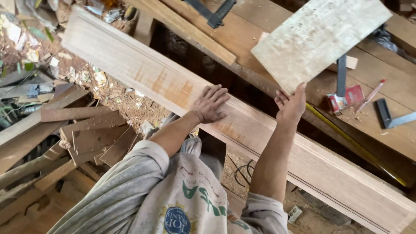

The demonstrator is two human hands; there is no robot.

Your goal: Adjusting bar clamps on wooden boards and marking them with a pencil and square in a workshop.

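Observation:
A long pale wooden board point(143, 69) with a grooved edge runs diagonally from the upper left to the lower right. My left hand point(211, 104) rests flat on its top face, fingers spread. My right hand point(290, 105) is raised above the board and grips the lower corner of a pale rectangular plywood panel point(318, 37), held tilted over the workbench.
A wooden workbench point(381, 130) lies beyond the board, carrying a small red box point(346, 99), a pencil point(370, 95), a metal square point(390, 117) and a yellow tape strip point(346, 138). Scrap wood pieces point(91, 134) pile up on the dirt floor at left.

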